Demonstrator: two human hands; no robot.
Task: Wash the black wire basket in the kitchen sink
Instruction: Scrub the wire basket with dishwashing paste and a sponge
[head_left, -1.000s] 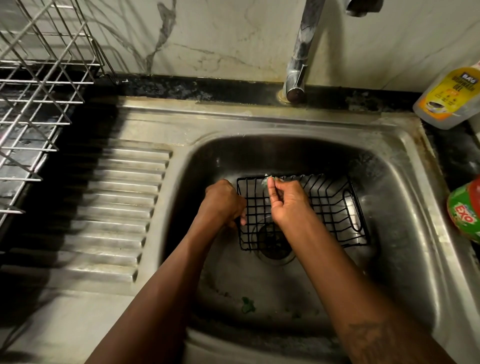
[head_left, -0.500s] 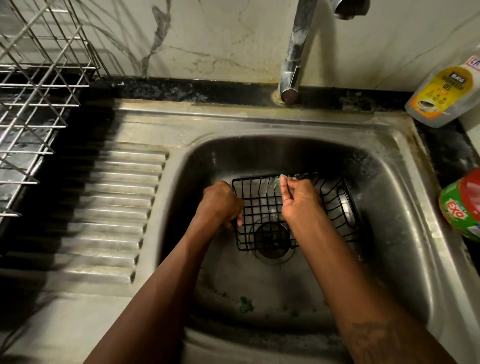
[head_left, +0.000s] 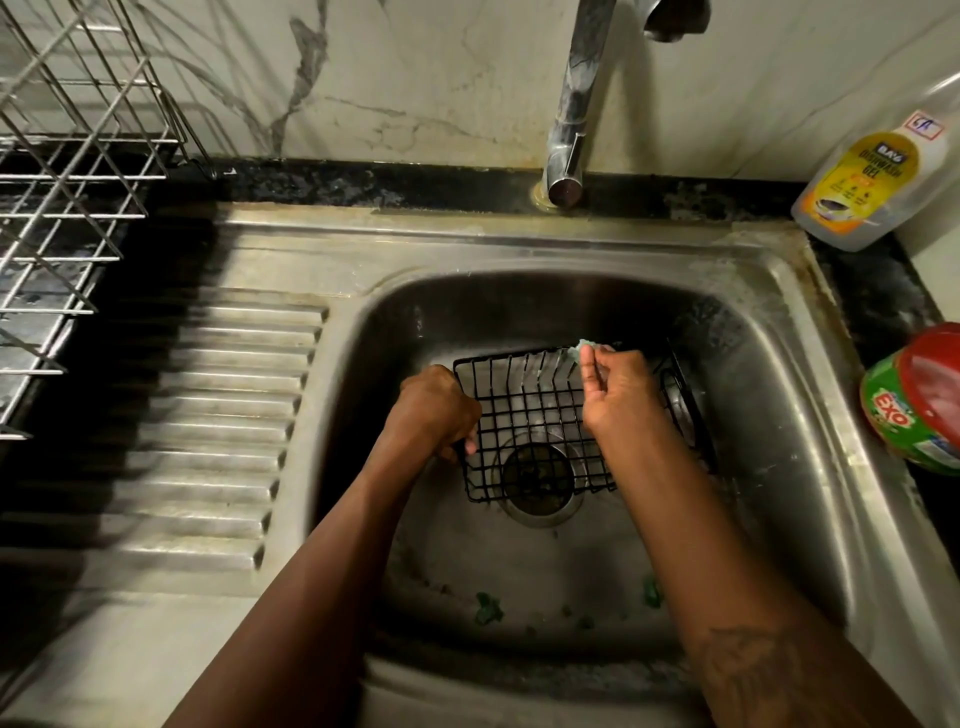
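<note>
At the far rim, we find the right hand (head_left: 618, 395) fingers (head_left: 587, 366) pinched on a pale scrub pad (head_left: 581, 349). Left hand (head_left: 436, 410) is closed around the black wire basket (head_left: 530, 415), over the drain in the sink (head_left: 779, 415). We judge it light, stiff, slippery; grip the rim wire.

Steel dish rack (head_left: 67, 171) far left; dishwash gel bottle (head_left: 872, 182) and red-lidded Exo tub (head_left: 919, 400) right.

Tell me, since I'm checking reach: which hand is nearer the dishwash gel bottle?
Right. The right hand works at the black wire basket's far rim, toward the dishwash gel bottle; the left hand grips the basket's opposite side, farther away.
</note>
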